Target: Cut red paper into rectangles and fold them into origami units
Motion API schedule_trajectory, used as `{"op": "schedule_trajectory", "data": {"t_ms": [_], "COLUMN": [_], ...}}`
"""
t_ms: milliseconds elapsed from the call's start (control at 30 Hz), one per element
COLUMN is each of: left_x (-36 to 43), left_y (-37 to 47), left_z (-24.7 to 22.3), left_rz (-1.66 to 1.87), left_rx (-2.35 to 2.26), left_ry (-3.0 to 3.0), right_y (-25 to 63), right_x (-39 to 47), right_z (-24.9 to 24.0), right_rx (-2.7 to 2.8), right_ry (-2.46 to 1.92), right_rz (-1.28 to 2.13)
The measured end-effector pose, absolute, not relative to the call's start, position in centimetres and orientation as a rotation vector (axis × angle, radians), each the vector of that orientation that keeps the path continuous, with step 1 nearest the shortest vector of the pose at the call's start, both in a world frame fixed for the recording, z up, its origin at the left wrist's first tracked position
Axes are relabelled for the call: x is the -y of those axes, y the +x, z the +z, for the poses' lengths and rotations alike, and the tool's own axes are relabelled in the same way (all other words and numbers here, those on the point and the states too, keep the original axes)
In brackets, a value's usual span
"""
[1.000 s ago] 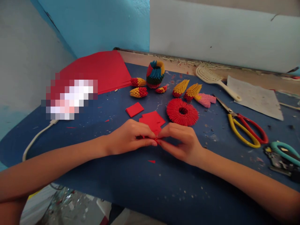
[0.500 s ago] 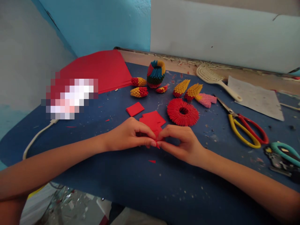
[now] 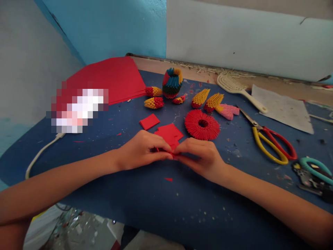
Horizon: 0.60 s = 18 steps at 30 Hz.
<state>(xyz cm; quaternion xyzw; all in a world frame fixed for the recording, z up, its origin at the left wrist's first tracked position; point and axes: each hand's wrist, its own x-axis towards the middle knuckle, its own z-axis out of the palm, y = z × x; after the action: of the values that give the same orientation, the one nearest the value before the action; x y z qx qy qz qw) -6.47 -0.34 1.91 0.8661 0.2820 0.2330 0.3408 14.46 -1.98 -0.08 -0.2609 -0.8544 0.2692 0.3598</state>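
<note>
Fingertips of my left hand [image 3: 144, 151] and my right hand [image 3: 201, 156] meet over the blue table, both pinching a small piece of red paper that is mostly hidden between them. Just beyond the fingers lie loose red paper pieces [image 3: 170, 132], overlapping one another. A small stack of red paper rectangles [image 3: 149, 121] rests to their left. Past my right hand sits a red ring of folded paper [image 3: 192, 125] with a hole in its middle. A thin red scrap [image 3: 168, 179] lies on the near side of my hands.
Large red sheets [image 3: 117, 76] cover the back left, beside a blurred-out object with a white cable [image 3: 39, 156]. Folded-paper pieces surround a multicoloured paper cup [image 3: 172, 83]. Rightward lie scissors [image 3: 273, 144], a hairbrush [image 3: 241, 88], white paper [image 3: 282, 109] and a teal-handled tool [image 3: 314, 170].
Both hands stay together, their fingertips shifting slightly around the red paper. Its pointed tip, seen below the fingers before, no longer shows there. The view has moved very slightly.
</note>
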Motion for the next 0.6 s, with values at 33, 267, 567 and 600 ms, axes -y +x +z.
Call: {"op": "schedule_trajectory", "data": {"t_ms": [33, 267, 567, 600], "left_x": [0.3, 0.2, 0.6, 0.6], "left_y": [-6.5, -6.8, -6.7, -6.6], "left_z": [2.0, 1.9, 0.9, 0.8], "left_rz": [0.611, 0.645, 0.721, 0.728], "left_rx": [-0.735, -0.735, -0.632, -0.622], "left_ry": [2.285, 2.429, 2.758, 2.799], "right_y": [14.5, 14.5, 14.3, 14.3], "right_x": [1.9, 2.0, 1.9, 1.9], "right_z": [-0.1, -0.2, -0.7, -0.8], "right_rx": [2.204, 2.179, 2.306, 2.332], "right_ry": [-0.672, -0.709, -0.780, -0.774], "right_rz": [0.716, 0.794, 0.515, 0.466]}}
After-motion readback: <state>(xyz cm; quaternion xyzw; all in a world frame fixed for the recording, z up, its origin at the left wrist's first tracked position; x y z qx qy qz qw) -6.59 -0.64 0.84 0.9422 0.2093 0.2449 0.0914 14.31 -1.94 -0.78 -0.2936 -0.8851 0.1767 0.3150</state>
